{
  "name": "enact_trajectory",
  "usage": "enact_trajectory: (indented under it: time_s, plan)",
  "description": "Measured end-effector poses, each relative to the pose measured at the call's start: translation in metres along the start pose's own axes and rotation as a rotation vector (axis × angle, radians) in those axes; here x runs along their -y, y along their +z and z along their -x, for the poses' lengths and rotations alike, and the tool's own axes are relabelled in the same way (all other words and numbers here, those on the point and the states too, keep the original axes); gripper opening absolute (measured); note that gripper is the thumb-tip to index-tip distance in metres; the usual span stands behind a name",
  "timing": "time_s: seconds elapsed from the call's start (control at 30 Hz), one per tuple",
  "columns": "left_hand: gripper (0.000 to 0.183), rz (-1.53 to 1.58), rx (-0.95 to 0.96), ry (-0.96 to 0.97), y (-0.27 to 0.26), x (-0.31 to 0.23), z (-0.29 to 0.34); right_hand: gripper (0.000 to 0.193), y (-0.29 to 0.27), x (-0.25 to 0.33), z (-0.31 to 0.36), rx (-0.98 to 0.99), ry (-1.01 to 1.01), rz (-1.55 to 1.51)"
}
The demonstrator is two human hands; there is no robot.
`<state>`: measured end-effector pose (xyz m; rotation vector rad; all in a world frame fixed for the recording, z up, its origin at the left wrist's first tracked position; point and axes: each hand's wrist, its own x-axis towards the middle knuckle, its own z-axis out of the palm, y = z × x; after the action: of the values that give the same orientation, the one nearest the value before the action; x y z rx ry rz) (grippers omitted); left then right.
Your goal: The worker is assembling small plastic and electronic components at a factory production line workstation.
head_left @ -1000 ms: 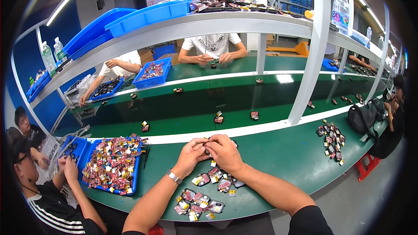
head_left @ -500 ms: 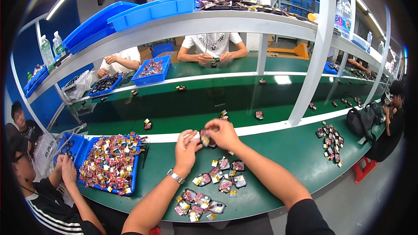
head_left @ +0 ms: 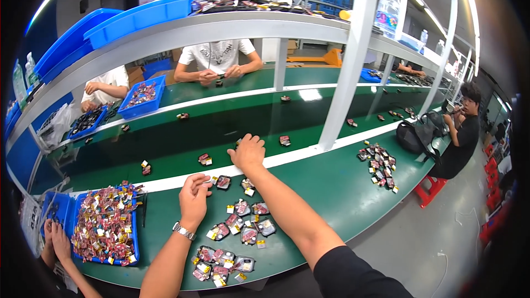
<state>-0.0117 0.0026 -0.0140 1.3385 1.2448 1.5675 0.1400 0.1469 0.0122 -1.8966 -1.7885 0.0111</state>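
My right hand (head_left: 249, 152) reaches over the white rail onto the dark green belt. Its thumb is apart from its fingers, whose tips are hidden, and a small electronic unit (head_left: 239, 141) peeks out beside it. My left hand (head_left: 194, 196), with a metal watch at the wrist, is curled closed just left of another unit (head_left: 223, 182) on the bench. Whether anything is in its fingers cannot be made out. Nearer to me lie several black-cased units (head_left: 249, 235) with reddish circuit boards and white-and-yellow tabs, and a further group (head_left: 223, 259) at the front edge.
A blue tray (head_left: 137, 243) heaped with reddish parts stands at the left, with black tweezers (head_left: 144, 209) beside it. More units (head_left: 381, 165) and a black bag (head_left: 414, 138) are on the right. Co-workers sit around; a shelf post (head_left: 348, 72) rises ahead.
My hands have come apart. The unit between them is gone from there, and another unit shows on the belt's near side. My right hand has reached farther away; the view has swung right.
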Motion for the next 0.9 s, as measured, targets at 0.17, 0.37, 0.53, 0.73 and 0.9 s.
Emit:
enact_trajectory:
  time_s: [0.17, 0.37, 0.53, 0.73, 0.9]
  plan:
    - [0.023, -0.003, -0.015, -0.009, -0.002, -0.002, 0.001, 0.052, 0.018, -0.02, -0.012, 0.093, -0.094, -0.249]
    - [0.028, 0.15, 0.046, -0.146, 0.0, -0.015, 0.001, 0.059, -0.06, -0.043, 0.048, 0.467, -0.642, -0.79]
    - [0.033, 0.321, 0.475, -0.401, -0.012, -0.023, 0.002, 0.057, -0.088, -0.033, 0.08, 0.638, -0.775, -0.828]
    - [0.029, 0.373, 0.376, -0.395, -0.005, -0.019, 0.008, 0.043, -0.083, -0.032, 0.091, 0.323, -0.975, -0.694]
    - [0.028, 0.372, 0.31, -0.384, 0.003, -0.016, 0.004, 0.029, -0.063, -0.034, 0.094, 0.113, -0.875, -0.557]
